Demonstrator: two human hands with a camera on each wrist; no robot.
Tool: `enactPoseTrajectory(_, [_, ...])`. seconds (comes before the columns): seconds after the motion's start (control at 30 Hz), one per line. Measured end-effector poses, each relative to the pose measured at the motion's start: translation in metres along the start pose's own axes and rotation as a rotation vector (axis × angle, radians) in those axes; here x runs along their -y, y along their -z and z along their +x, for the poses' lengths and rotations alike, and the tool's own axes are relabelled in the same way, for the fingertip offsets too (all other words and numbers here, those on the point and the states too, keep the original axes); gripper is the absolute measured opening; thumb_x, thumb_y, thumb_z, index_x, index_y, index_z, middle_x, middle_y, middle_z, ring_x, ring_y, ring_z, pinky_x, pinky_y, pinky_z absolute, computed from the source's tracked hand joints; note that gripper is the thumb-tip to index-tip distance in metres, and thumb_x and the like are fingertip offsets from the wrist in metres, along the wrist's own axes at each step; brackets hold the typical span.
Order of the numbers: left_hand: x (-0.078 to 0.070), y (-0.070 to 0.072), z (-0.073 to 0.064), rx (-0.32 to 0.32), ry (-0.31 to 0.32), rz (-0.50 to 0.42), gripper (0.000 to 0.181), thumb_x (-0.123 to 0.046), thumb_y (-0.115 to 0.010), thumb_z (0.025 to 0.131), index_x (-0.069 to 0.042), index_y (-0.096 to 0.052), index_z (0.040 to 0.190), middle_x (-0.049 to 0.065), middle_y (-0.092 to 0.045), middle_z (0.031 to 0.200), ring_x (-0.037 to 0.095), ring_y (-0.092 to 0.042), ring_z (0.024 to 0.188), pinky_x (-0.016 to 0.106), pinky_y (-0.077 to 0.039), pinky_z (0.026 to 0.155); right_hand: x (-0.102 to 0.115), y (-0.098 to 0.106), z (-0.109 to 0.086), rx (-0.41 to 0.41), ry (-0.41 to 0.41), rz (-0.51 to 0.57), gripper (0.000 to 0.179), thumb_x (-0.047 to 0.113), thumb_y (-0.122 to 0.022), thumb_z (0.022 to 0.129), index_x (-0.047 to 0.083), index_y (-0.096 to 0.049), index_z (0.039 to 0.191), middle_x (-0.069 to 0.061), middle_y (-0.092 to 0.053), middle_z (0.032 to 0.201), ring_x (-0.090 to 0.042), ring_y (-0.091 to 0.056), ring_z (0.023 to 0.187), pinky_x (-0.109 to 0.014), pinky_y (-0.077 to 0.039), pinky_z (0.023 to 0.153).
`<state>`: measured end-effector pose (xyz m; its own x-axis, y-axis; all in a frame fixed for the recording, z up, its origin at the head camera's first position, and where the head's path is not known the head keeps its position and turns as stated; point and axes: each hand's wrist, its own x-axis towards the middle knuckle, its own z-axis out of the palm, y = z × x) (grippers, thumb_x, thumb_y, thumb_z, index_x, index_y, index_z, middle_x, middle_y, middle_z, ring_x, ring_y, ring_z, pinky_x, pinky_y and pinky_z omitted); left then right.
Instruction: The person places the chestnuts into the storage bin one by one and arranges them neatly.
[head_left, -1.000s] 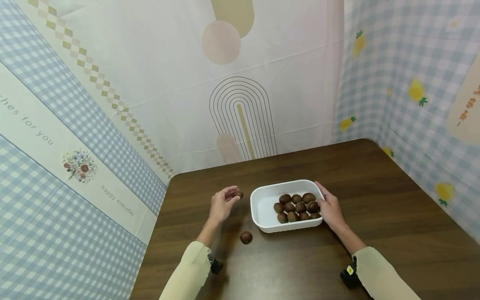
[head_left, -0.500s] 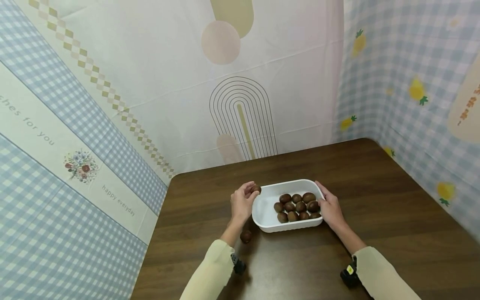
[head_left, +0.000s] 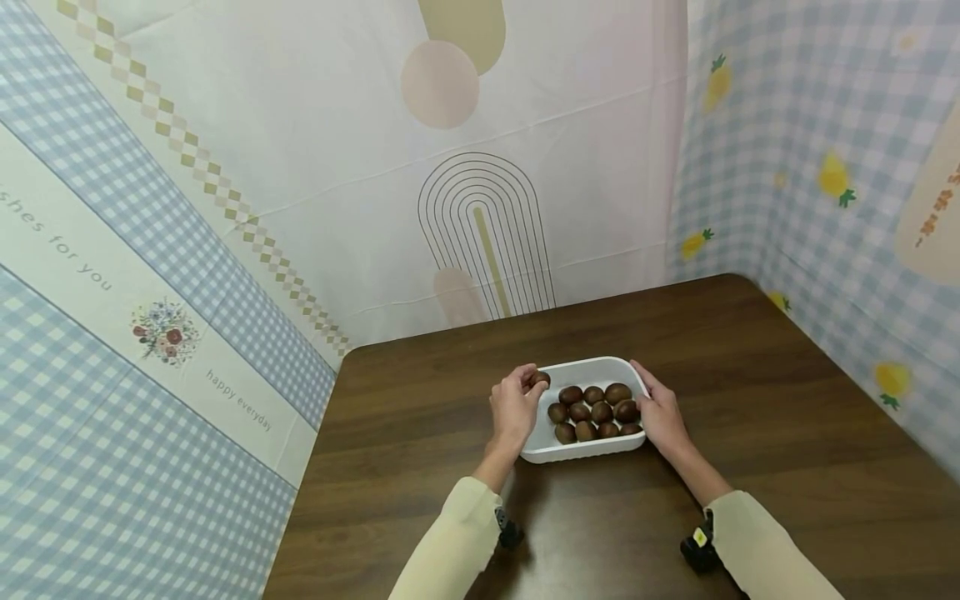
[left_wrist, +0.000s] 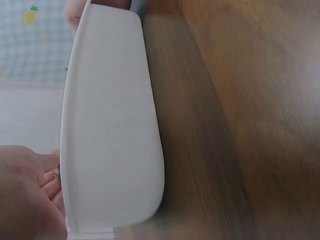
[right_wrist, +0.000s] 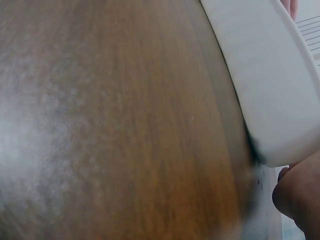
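A white rectangular dish (head_left: 581,452) sits on the table, with several small brown oval kiwis (head_left: 602,412) grouped in its middle and right part. Over the dish's left end, my left hand (head_left: 515,410) pinches one kiwi (head_left: 540,379) between thumb and fingers. My right hand (head_left: 662,417) grips the right end, its thumb at the rim. From the left wrist, the dish's outer wall (left_wrist: 110,115) fills the middle beside the hand (left_wrist: 25,192); the held kiwi is mostly hidden there. In the right wrist view the right hand (right_wrist: 304,192) is beneath the dish's corner (right_wrist: 285,100).
The dark wooden table (head_left: 405,433) runs back to a hung white cloth (head_left: 600,167) with printed arches. Blue checked cloth (head_left: 840,250) hangs along the right and left sides. Black wrist cameras sit below the sleeves (head_left: 457,533), close to the tabletop.
Holding the kiwi, my left hand has moved right, from beside the dish to over its left end. The left forearm now covers where a loose kiwi lay. My right hand stays put.
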<state>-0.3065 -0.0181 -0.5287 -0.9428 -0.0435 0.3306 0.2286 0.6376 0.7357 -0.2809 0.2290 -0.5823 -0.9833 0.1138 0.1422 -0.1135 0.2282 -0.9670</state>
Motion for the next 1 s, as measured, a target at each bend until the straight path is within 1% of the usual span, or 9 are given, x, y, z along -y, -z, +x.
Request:
enactPoseTrajectory(0.1, [-0.003,-0.006,0.0,-0.008,-0.023,0.055,0.03,-0.018,-0.086,0.092,-0.009,-0.08,0.12,0.002,-0.081,0.109,0.017,-0.078,0.098,0.045,-0.057,0.096,0.0,0.001,0.0,-0.001,0.0,0.007,0.07,-0.013,-0.041,0.094,0.0,-0.037,0.163,-0.023,-0.036,0.166,-0.038,-0.033,0.151,-0.054,-0.027,0.123])
enactPoseTrajectory(0.23, [-0.003,-0.014,-0.001,-0.054,-0.099,0.139,0.028,-0.015,-0.088,0.087,-0.006,-0.081,0.113,0.003,-0.081,0.101,0.022,-0.076,0.094,0.049,-0.058,0.087,0.0,0.001,0.001,-0.007,-0.004,0.01,0.071,-0.013,-0.041,0.094,0.001,-0.038,0.163,-0.022,-0.037,0.166,-0.037,-0.032,0.152,-0.055,-0.027,0.123])
enactPoseTrajectory(0.33, [-0.002,-0.019,-0.003,-0.092,-0.154,0.196,0.025,-0.012,-0.09,0.083,-0.005,-0.081,0.105,0.004,-0.08,0.092,0.024,-0.075,0.088,0.048,-0.059,0.081,0.0,0.001,0.001,-0.011,-0.005,0.007,0.071,-0.013,-0.041,0.094,0.001,-0.038,0.163,-0.022,-0.037,0.166,-0.036,-0.033,0.151,-0.054,-0.027,0.123])
enactPoseTrajectory(0.4, [-0.002,-0.022,-0.004,-0.101,-0.161,0.218,0.023,-0.011,-0.091,0.081,-0.005,-0.081,0.101,0.004,-0.079,0.089,0.025,-0.075,0.085,0.046,-0.06,0.078,-0.001,0.001,0.001,-0.014,-0.004,0.009,0.071,-0.013,-0.041,0.094,0.001,-0.039,0.163,-0.021,-0.037,0.166,-0.035,-0.033,0.151,-0.052,-0.027,0.123])
enactPoseTrajectory(0.47, [-0.003,-0.024,-0.005,-0.096,-0.138,0.23,0.02,-0.011,-0.091,0.081,-0.006,-0.081,0.098,0.004,-0.079,0.086,0.026,-0.075,0.083,0.042,-0.059,0.076,-0.001,0.001,0.001,-0.014,-0.002,0.007,0.071,-0.013,-0.042,0.093,0.001,-0.039,0.163,-0.021,-0.038,0.166,-0.035,-0.033,0.151,-0.051,-0.027,0.123])
enactPoseTrajectory(0.63, [-0.006,-0.028,-0.007,-0.07,-0.055,0.223,0.015,-0.01,-0.09,0.083,-0.01,-0.075,0.082,0.002,-0.072,0.074,0.027,-0.069,0.074,0.042,-0.056,0.068,-0.001,0.001,0.001,-0.017,0.011,0.009,0.07,-0.013,-0.042,0.093,0.0,-0.039,0.162,-0.021,-0.038,0.166,-0.035,-0.034,0.15,-0.049,-0.028,0.123])
enactPoseTrajectory(0.83, [-0.005,-0.034,-0.008,-0.082,0.011,0.177,0.013,-0.007,-0.091,0.081,-0.006,-0.078,0.085,0.003,-0.074,0.077,0.028,-0.072,0.078,0.043,-0.058,0.074,0.0,0.001,0.0,-0.021,0.014,0.01,0.069,-0.012,-0.043,0.094,0.0,-0.04,0.162,-0.021,-0.039,0.165,-0.035,-0.036,0.149,-0.031,-0.03,0.118])
enactPoseTrajectory(0.9, [-0.003,-0.036,-0.008,-0.084,0.03,0.171,0.013,-0.007,-0.091,0.081,-0.006,-0.08,0.086,0.002,-0.075,0.079,0.027,-0.072,0.079,0.041,-0.058,0.075,0.0,0.001,-0.001,-0.018,0.012,0.008,0.069,-0.012,-0.043,0.094,0.001,-0.04,0.162,-0.021,-0.039,0.165,-0.035,-0.036,0.149,-0.033,-0.03,0.119])
enactPoseTrajectory(1.0, [0.001,-0.037,-0.007,-0.075,0.046,0.169,0.012,-0.007,-0.091,0.08,-0.007,-0.08,0.086,0.002,-0.076,0.08,0.026,-0.072,0.079,0.04,-0.058,0.074,-0.001,0.001,-0.001,-0.013,0.008,0.013,0.07,-0.013,-0.042,0.094,0.0,-0.039,0.162,-0.022,-0.038,0.165,-0.036,-0.035,0.15,-0.045,-0.029,0.122])
